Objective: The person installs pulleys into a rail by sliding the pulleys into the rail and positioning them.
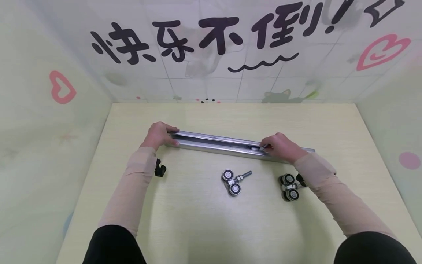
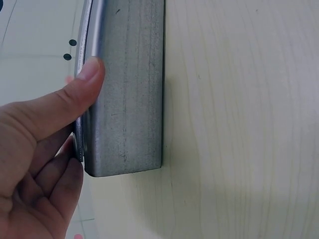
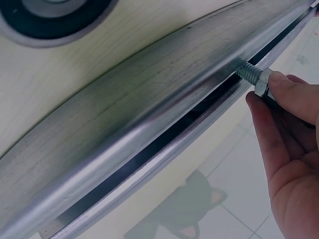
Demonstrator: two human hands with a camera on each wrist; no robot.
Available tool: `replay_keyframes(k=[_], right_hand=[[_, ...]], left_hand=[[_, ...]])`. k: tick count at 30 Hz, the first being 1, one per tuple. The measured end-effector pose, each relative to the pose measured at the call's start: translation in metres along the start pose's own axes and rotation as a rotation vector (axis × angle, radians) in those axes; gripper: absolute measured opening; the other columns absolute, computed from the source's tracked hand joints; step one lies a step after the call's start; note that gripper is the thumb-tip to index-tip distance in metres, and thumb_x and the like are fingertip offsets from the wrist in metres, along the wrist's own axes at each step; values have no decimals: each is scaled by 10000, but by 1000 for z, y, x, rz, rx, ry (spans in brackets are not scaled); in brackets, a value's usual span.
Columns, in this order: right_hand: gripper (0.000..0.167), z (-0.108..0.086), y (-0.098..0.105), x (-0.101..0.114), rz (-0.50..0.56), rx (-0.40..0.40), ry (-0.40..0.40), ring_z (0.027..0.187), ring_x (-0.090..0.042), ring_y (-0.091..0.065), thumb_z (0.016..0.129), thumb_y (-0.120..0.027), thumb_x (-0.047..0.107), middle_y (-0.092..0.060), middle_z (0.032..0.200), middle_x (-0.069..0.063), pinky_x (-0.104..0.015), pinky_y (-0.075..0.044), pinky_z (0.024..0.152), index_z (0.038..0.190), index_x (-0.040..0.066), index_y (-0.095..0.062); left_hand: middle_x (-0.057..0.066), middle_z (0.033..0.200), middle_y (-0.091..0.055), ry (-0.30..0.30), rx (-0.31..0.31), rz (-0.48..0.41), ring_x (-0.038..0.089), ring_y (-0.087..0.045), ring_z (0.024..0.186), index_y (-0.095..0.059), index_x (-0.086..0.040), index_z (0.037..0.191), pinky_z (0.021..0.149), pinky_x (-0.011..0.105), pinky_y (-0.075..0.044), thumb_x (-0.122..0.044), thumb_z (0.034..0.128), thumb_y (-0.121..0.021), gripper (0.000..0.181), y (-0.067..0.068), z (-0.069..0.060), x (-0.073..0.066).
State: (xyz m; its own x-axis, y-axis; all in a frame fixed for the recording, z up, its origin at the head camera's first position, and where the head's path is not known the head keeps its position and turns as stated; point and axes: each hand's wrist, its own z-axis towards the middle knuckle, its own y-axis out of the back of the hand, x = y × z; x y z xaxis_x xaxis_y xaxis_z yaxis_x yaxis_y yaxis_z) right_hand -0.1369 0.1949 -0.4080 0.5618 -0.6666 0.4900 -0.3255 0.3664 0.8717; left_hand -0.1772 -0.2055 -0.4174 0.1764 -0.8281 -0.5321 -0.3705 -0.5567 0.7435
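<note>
A long metal channel rail (image 1: 214,141) lies across the table, its slot facing up. My left hand (image 1: 159,135) holds the rail's left end. In the left wrist view, the thumb (image 2: 87,82) lies over the slotted edge and the other fingers are beneath it. Near the right end, my right hand (image 1: 281,148) is at the slot. In the right wrist view it pinches a threaded bolt (image 3: 249,72) by its nut (image 3: 262,82), between thumb and fingers. The bolt stands in the slot; whatever it joins inside the rail is hidden.
A roller trolley (image 1: 232,181) with a threaded bolt lies on the table in front of the rail. Another roller trolley (image 1: 289,187) is to the right, near the right sleeve (image 1: 319,176). Printed walls enclose the pale wooden table (image 1: 197,216) at the back and sides.
</note>
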Motion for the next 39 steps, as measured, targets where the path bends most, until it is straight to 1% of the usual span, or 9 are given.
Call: replay_keyframes(k=[4, 8, 13, 17, 22, 29, 36, 39], right_hand=[[185, -6, 2, -4, -1, -15, 8, 683, -211, -643, 706, -618, -134, -686, 803, -151, -311, -542, 611, 837, -27, -692], [194, -12, 4, -9, -9, -15, -13, 674, -184, -633, 709, -625, -135, -689, 806, -132, -298, -535, 601, 842, -13, -697], [187, -16, 6, -12, -18, -17, -15, 702, -215, -650, 714, -636, -130, -689, 812, -134, -317, -545, 623, 846, -11, -696], [185, -20, 7, -14, -26, -17, -16, 710, -224, -654, 716, -640, -129, -690, 810, -130, -329, -546, 628, 844, -8, -695], [191, -23, 8, -17, -34, -13, -20, 704, -215, -649, 718, -639, -131, -690, 808, -124, -332, -543, 624, 845, -1, -696], [200, -28, 11, -19, -24, -29, -15, 713, -247, -658, 697, -651, -131, -690, 808, -134, -348, -551, 649, 847, -7, -695], [201, -33, 13, -22, -27, -21, -35, 725, -251, -659, 698, -648, -139, -689, 812, -138, -347, -551, 649, 851, -17, -692], [201, -35, 13, -23, -18, -22, -47, 725, -247, -658, 700, -647, -141, -689, 813, -138, -347, -550, 645, 851, -18, -693]], left_hand=[[98, 1263, -544, -1, -1, 6, 334, -394, 1239, -630, -126, 1152, 1056, 461, -286, -168, 596, -838, 595, -1, 1, -1], [96, 1257, -548, -10, -7, 8, 334, -402, 1233, -631, -121, 1151, 1052, 459, -292, -174, 593, -841, 599, -2, 2, 0], [99, 1244, -558, -27, -18, 5, 328, -420, 1215, -634, -114, 1144, 1041, 456, -308, -157, 587, -843, 596, -2, 3, 3], [104, 1242, -557, -32, -14, 2, 334, -420, 1212, -633, -109, 1143, 1039, 462, -307, -163, 584, -844, 600, -2, 3, 3], [96, 1243, -557, -27, -12, -6, 334, -415, 1219, -636, -112, 1140, 1044, 457, -301, -172, 581, -845, 600, -2, 3, 3], [100, 1253, -551, -9, -10, -6, 333, -405, 1225, -634, -123, 1145, 1048, 460, -295, -166, 588, -843, 597, -2, 2, 0], [111, 1258, -543, 1, 1, -7, 342, -398, 1229, -626, -121, 1157, 1051, 465, -287, -178, 587, -843, 612, -1, 1, -1], [117, 1259, -543, 8, -7, -14, 335, -401, 1226, -631, -127, 1151, 1048, 462, -293, -169, 588, -844, 604, -1, 1, -1]])
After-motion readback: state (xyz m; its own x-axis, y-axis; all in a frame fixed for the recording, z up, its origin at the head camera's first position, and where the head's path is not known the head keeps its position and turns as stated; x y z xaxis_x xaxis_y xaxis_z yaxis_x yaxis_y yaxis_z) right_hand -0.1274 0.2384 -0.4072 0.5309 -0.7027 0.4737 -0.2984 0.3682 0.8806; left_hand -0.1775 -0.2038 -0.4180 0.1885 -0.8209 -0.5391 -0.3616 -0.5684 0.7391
